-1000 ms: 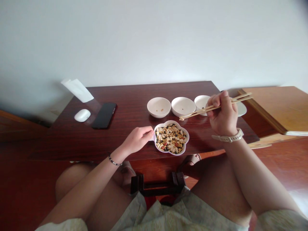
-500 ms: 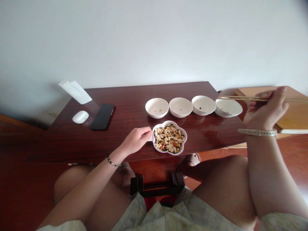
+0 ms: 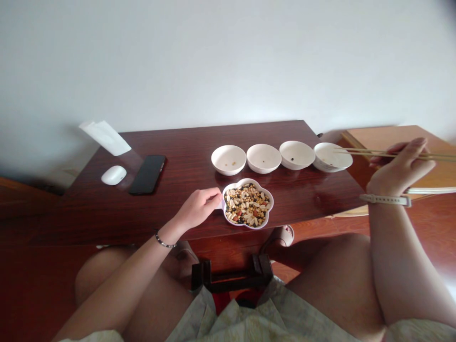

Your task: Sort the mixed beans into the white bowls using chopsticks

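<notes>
My left hand pinches the short handle of a flower-shaped dish, which is filled with mixed peanuts, beans and grains. My right hand is closed around a pair of chopsticks. Their tips reach over the rightmost white bowl, which has a few small pieces at its bottom. To its left stand three more white bowls in a row: one with a dark bean, one with a tiny speck, and one with small pale pieces. Whether the chopsticks grip anything cannot be made out.
A black phone and a white mouse-shaped object lie on the left of the dark wooden table. Behind them is a folded white tissue. A lighter wooden table adjoins on the right, and a wall rises behind.
My right hand has shifted slightly right and down, and the chopstick tips now lie over the inside of the rightmost bowl. My left hand still holds the dish handle. The view has shifted slightly.
</notes>
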A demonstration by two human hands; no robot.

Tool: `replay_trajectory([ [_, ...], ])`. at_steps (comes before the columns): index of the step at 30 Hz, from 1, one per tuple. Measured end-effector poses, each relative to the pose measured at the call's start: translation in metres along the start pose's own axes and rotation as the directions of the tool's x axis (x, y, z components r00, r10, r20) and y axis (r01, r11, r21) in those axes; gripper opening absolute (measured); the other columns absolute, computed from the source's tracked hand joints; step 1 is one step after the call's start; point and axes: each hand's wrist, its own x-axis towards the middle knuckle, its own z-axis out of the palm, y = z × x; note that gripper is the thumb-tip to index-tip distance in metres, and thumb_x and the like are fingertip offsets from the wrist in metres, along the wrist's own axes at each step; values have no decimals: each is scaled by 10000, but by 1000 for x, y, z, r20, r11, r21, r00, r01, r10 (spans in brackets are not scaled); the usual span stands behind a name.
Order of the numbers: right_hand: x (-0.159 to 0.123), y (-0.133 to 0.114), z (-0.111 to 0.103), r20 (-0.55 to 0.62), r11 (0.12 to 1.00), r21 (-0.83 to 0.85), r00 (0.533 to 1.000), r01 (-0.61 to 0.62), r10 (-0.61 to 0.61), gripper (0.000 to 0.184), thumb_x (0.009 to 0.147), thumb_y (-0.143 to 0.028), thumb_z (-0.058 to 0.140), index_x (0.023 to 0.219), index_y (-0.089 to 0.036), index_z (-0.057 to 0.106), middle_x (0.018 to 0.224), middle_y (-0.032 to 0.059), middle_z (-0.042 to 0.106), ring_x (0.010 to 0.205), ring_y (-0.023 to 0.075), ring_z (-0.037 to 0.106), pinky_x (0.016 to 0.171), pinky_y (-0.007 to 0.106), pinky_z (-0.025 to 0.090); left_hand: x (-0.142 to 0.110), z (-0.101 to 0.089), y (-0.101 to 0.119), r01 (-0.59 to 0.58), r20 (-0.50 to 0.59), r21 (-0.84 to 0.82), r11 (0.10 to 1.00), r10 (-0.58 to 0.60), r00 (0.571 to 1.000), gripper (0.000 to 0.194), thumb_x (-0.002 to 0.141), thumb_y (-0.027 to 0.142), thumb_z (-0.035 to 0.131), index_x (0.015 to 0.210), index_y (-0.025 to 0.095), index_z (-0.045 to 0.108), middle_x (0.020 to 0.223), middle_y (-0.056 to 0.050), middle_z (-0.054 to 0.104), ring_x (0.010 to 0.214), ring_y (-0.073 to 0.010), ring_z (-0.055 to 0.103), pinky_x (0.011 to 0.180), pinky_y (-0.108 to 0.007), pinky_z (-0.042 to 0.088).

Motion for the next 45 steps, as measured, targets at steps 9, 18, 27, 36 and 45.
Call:
replay_trajectory([
  [9, -17, -17, 27, 80, 958, 264, 992, -112, 94, 441, 1189, -237, 314, 764, -252, 429, 654, -56, 509, 387, 61, 459, 439, 301, 327, -1, 1, 1, -1, -9, -15, 1000, 1, 1000, 399, 1103, 446, 493, 845, 175, 632, 762, 18, 611, 720, -156, 521, 694, -285, 343],
  [18, -84, -44, 58, 453, 874, 437, 892, -211, -11, 464, 1146, -392, 523, 721, -206, 514, 657, -11, 527, 458, 76, 513, 418, 260, 324, -1, 1, 0, -13, -11, -18, 1000, 13, 1000, 399, 1108, 436, 491, 833, 175, 618, 733, 29, 574, 692, -142, 486, 673, -288, 313],
  [27, -161, -67, 64, 784, 847, 392, 613, -359, -104, 519, 1057, -621, 651, 740, -219, 568, 681, 0, 509, 471, 95, 480, 391, 266, 288, -1, 2, -1, -1, -10, -17, 1000, 1, 1000, 399, 1112, 435, 498, 847, 172, 637, 722, 33, 570, 680, -138, 478, 666, -291, 310],
  [36, -204, -67, 50, 962, 893, 212, 246, -398, -119, 546, 1084, -677, 575, 776, -227, 611, 615, 5, 551, 491, 124, 492, 464, 279, 350, 0, 2, -2, -10, -19, 13, 1000, 10, 1000, 394, 1112, 423, 495, 846, 170, 639, 728, 30, 579, 681, -138, 484, 663, -291, 301],
  [45, -208, -68, 48, 971, 914, 214, 177, -346, -161, 547, 1097, -678, 543, 797, -225, 610, 636, 6, 568, 523, 135, 522, 487, 282, 369, -1, 2, -2, -9, -18, 8, 1000, 9, 1000, 388, 1113, 417, 499, 847, 168, 633, 736, 29, 581, 686, -135, 487, 666, -290, 303],
])
